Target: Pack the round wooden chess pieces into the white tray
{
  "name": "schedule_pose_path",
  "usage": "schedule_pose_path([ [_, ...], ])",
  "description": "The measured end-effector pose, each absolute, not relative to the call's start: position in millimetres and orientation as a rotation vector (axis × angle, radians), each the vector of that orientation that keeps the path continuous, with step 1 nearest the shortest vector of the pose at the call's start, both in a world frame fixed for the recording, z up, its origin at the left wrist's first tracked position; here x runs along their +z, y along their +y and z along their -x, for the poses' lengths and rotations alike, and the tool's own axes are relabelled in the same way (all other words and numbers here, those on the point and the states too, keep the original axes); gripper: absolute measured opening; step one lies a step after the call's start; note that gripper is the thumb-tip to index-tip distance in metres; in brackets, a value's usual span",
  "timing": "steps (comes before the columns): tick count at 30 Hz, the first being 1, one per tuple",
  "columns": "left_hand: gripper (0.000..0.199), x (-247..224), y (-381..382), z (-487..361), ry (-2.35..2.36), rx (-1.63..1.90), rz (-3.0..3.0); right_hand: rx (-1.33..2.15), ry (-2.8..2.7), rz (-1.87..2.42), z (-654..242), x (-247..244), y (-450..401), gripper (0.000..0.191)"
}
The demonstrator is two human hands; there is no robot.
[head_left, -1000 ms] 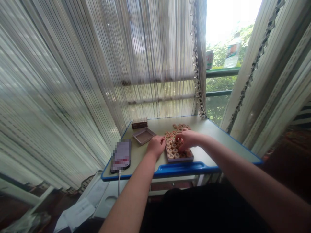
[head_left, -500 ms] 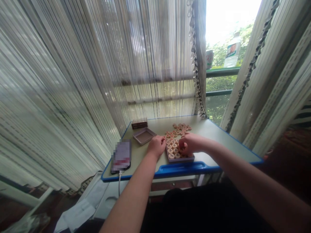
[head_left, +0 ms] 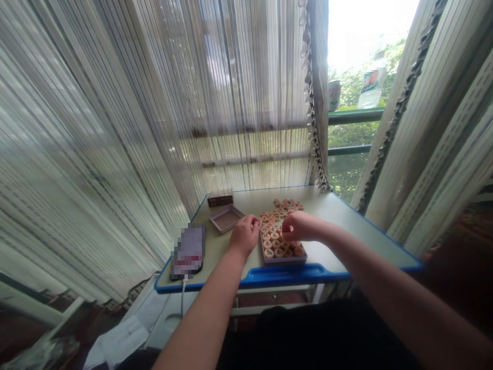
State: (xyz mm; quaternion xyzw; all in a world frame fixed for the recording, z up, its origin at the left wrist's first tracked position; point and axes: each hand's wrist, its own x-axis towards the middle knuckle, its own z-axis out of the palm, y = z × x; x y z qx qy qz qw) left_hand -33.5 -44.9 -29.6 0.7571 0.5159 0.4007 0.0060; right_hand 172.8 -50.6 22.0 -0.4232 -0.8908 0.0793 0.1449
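Observation:
A shallow box [head_left: 284, 260] near the table's front edge holds rows of round wooden xiangqi pieces [head_left: 268, 244] with dark characters on top. My right hand [head_left: 302, 226] hovers over the box's right part, thumb and fingers curled into a pinch; what they hold, if anything, is hidden. By the upper left corner of the box is my left hand [head_left: 245, 237], its fingers bent and drawn together, and I cannot make out anything in them. Loose pieces [head_left: 288, 204] with reddish characters lie scattered just behind the box.
An empty box lid [head_left: 227, 220] lies left of my left hand, with a small dark box [head_left: 221, 198] behind it. A blurred-out phone [head_left: 188, 252] with a cable sits at the table's left edge. The pale table [head_left: 331, 246] has a blue rim; curtains [head_left: 246, 103] hang behind it.
My right hand has lifted slightly off the pieces, uncovering more of the box's front right part. My left hand has shifted a little left. The whole view has moved slightly.

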Motion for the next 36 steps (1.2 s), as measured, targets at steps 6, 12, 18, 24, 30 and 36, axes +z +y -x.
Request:
schedule_pose_path([
  [6, 0.029, -11.6, -41.9, 14.8, 1.427, 0.924, -2.579, 0.22, -2.142, 1.277, -197.5, 16.3, -7.0, 0.017],
  [12, 0.05, 12.0, -16.7, -4.8, 1.214, 0.295, -2.738, -0.071, -1.869, 1.091, -224.3, -13.4, 23.0, 0.017],
  [18, 0.038, 20.6, -14.5, -8.7, 1.173, 0.161, -2.797, -0.094, -1.864, 1.07, -225.1, -13.1, 20.0, 0.015],
  [24, 0.043, 21.4, -21.3, -7.1, 1.134, 0.216, -2.763, -0.057, -1.93, 1.208, -223.4, -19.7, 27.1, 0.015],
  [30, 0.029, 18.8, -22.4, -14.1, 1.22, 0.281, -2.777, 0.042, -2.116, 1.173, -216.9, -32.4, 34.4, 0.014],
  [36, 0.032, 23.8, -24.9, -11.8, 1.109, 0.26, -2.79, 0.043, -2.144, 1.236, -214.8, -28.6, 27.7, 0.015],
])
